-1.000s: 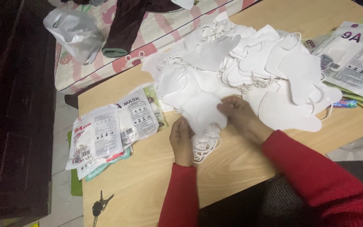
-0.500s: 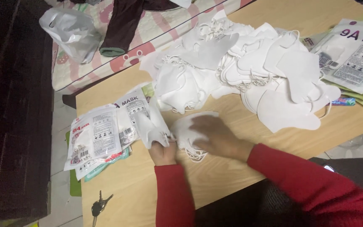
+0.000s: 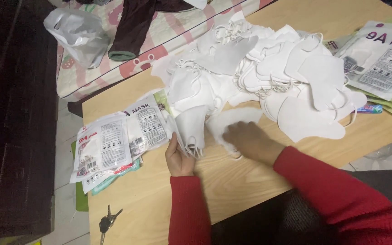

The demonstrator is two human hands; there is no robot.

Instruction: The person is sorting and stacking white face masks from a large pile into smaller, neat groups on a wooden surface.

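Two masks are in hand: left hand (image 3: 180,159) pinches a folded white mask (image 3: 191,128) w/ ear loops dangling, at the table's (image 3: 232,190) near-left part; right hand (image 3: 250,141), blurred, presses flat on a second mask (image 3: 230,121) just beside it, probably not gripping. Vs. a sec ago, both hands have shifted left, off the big mask pile (image 3: 268,72) toward the packaged masks (image 3: 114,145), so a mask is now separated from the heap. More packs (image 3: 382,59) at far right; keys (image 3: 107,222) near the edge.
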